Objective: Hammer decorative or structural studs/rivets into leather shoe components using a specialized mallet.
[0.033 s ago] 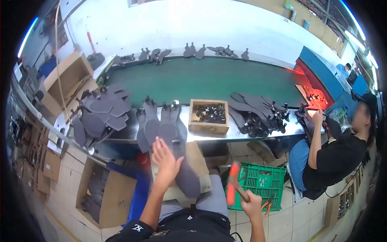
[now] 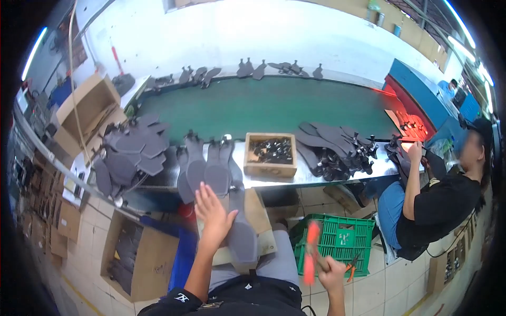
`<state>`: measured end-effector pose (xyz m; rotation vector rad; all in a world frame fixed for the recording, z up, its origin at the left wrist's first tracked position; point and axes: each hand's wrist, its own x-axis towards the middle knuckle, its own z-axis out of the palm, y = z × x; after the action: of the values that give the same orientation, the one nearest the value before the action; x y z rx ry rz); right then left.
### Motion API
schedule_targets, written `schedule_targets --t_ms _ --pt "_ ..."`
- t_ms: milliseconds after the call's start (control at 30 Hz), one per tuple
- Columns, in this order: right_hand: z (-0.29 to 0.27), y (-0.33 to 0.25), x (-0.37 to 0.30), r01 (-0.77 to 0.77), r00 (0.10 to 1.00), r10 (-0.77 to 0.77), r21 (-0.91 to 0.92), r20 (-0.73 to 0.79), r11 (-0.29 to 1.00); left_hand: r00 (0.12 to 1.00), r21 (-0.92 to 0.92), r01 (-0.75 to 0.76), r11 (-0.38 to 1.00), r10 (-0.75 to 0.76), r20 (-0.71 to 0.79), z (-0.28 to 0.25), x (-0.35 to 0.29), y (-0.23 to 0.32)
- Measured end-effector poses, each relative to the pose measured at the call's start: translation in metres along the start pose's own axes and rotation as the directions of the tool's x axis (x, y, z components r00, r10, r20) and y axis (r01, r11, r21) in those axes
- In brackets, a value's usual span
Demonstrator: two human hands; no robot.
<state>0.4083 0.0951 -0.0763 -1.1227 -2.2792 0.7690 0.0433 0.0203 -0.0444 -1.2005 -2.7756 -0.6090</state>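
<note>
My left hand (image 2: 212,213), fingers stretched out and thumb apart, rests beside the left edge of a dark grey shoe sole (image 2: 242,239). That sole lies lengthwise over a tan board (image 2: 259,210) on my lap. My right hand (image 2: 332,273) grips a hammer (image 2: 312,253) with a red head, held up right of my thigh and smeared by motion. Several more grey soles (image 2: 217,176) with dark fittings at their tips overhang the table edge just beyond my left hand. A wooden box (image 2: 271,169) of small black shiny parts stands on the table to their right.
Soles are piled on the table at left (image 2: 129,152) and right (image 2: 332,142), before a green conveyor belt (image 2: 263,102). A green crate (image 2: 345,237) with orange-handled pliers (image 2: 351,268) sits right; a carton (image 2: 150,263) of soles stands left. A co-worker (image 2: 437,205) sits at far right.
The sole on my lap has swung from a slant to nearly straight. The hammer has shifted slightly right and down, its head now more upright. My left hand has barely moved.
</note>
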Motion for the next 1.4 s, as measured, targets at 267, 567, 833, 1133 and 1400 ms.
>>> schedule_targets --t_ms 267,567,833,1133,1400 --pt "0.002 -0.062 -0.023 -0.166 0.934 0.349 0.772 -0.077 0.613 0.839 -0.382 -0.544 0.747 0.498 -0.221 0.016 0.154 0.086" --pt "0.014 -0.054 0.036 0.07 0.967 0.086 0.579 -0.238 0.812 0.779 0.163 -0.62 0.768 0.578 0.24 0.095 0.253 0.089" --pt "0.02 -0.03 0.049 0.053 0.951 0.161 0.652 -0.264 0.756 0.731 0.246 -0.681 0.69 0.663 0.164 0.09 0.254 0.08" --pt "-0.012 -0.093 0.097 0.288 0.949 -0.06 0.779 -0.309 0.557 0.951 -0.891 -0.179 0.417 0.306 -0.047 -0.027 0.117 0.109" --pt "-0.003 -0.167 0.126 0.141 0.98 -0.199 0.806 -0.029 0.575 0.931 -0.932 -0.301 0.201 0.272 -0.242 -0.099 -0.014 0.088"
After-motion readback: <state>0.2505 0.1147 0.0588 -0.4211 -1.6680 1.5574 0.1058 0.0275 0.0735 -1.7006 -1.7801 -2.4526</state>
